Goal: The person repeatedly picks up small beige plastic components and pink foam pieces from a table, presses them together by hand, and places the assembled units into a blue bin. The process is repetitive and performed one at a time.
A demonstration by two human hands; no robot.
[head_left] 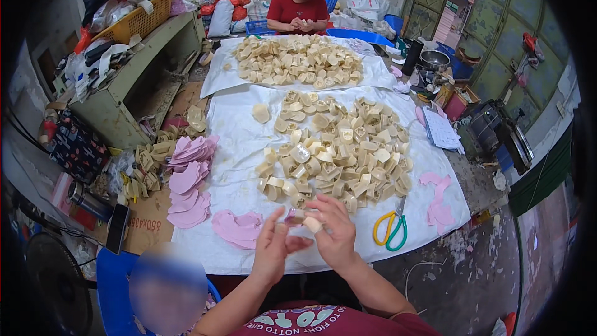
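Observation:
Above the table's near edge my right hand has its fingers curled round a small beige moulded piece. At those fingertips, towards my left, is a small pinkish, shiny bit; whether it is joined to the beige piece I cannot tell. My left hand is close beside it, palm turned inward and fingers apart, with nothing plainly gripped. Just beyond both hands a broad heap of similar beige pieces covers the white sheet. Scissors with yellow and green handles lie right of my right hand.
Stacked pink cutouts and a flat pink pile lie on the left; pink strips lie on the right. Papers rest at the right edge. Across the table, a person in red works behind another beige heap.

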